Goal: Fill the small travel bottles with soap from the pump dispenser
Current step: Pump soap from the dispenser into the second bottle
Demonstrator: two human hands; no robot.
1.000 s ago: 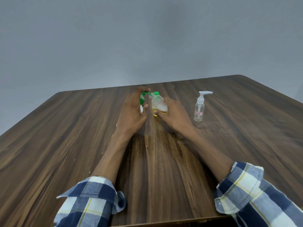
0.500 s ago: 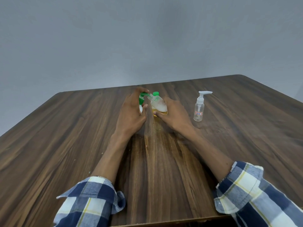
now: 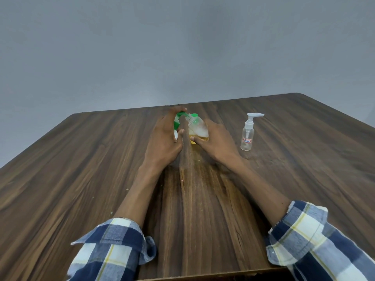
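My left hand point(image 3: 165, 138) grips a pump dispenser with a green pump head point(image 3: 178, 119); the hand hides most of its body. My right hand point(image 3: 217, 141) holds a small clear travel bottle point(image 3: 197, 128), tilted so its open neck meets the green spout. Yellowish liquid sits in the bottle's lower end. A green cap point(image 3: 194, 115) shows just behind the bottle's neck. A second small clear travel bottle point(image 3: 247, 136) with a white pump top and a red-edged label stands upright on the table to the right, apart from both hands.
The dark wooden table point(image 3: 101, 179) stretches wide on both sides, its far edge just beyond the hands and its near edge below my plaid sleeves. A grey wall rises behind it.
Almost nothing differs. Both hands keep the dispenser and the tilted bottle in the same spot; the left hand's fingers shift slightly on the pump head.
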